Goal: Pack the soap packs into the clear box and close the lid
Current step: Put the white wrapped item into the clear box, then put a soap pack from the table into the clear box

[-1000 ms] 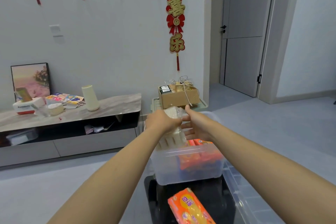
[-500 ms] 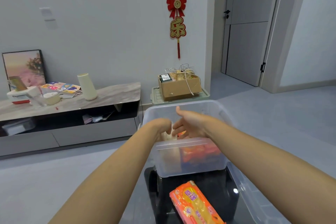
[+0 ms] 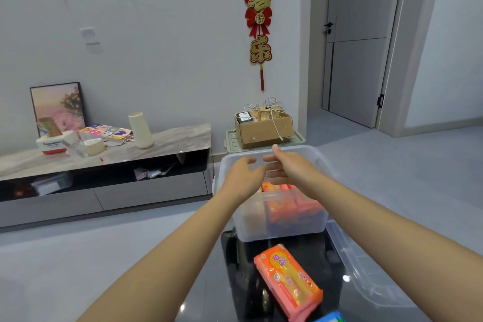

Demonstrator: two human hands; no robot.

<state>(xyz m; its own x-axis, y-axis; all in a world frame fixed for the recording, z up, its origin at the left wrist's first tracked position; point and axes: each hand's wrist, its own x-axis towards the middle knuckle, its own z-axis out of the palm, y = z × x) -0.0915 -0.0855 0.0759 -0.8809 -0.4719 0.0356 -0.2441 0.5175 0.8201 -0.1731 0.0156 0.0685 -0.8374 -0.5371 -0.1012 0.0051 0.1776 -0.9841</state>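
Observation:
The clear box [image 3: 285, 227] stands open on a black glossy table [image 3: 240, 282], with orange soap packs [image 3: 292, 206] visible through its front wall. My left hand [image 3: 241, 178] and my right hand [image 3: 290, 167] hover side by side over the box opening, fingers spread, holding nothing. An orange and yellow soap pack [image 3: 287, 281] lies on the table in front of the box. The clear lid [image 3: 371, 274] rests to the right of the box, partly under my right forearm.
A low TV cabinet [image 3: 104, 162] with a vase, tissue box and framed picture runs along the left wall. A cardboard box [image 3: 264, 128] sits on a green crate behind the clear box. A blue item [image 3: 330, 317] peeks in at the bottom edge.
The pale soap pack that both hands held above the box went down into it and was let go. Both hands have since risen, empty, above the opening.

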